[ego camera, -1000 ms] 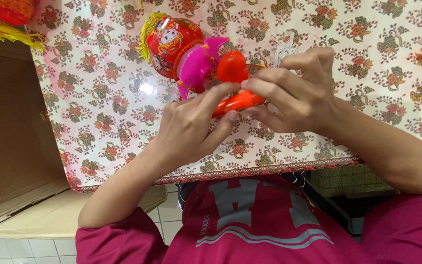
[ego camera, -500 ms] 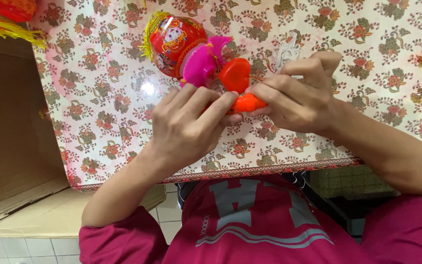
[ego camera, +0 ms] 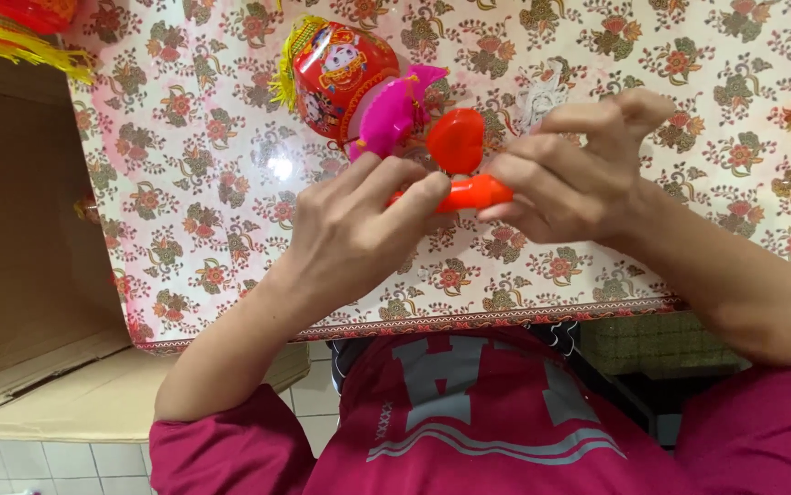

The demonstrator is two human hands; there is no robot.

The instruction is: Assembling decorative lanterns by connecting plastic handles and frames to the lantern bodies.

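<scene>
Looks like a home craft or assembly spot: table (ego camera: 230, 183) under a glossy floral cover, open cardboard box (ego camera: 19, 229) beside it, white tiled floor (ego camera: 38, 458), red tasselled lantern (ego camera: 10, 23) at the corner.

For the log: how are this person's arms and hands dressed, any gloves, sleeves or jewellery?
Both hands are bare: the left hand and right hand show no gloves, and no rings or watch can be seen. The forearms are uncovered. Short magenta-red sleeves end near the elbows, part of a top with grey lettering and curved grey stripes on the chest.
</scene>
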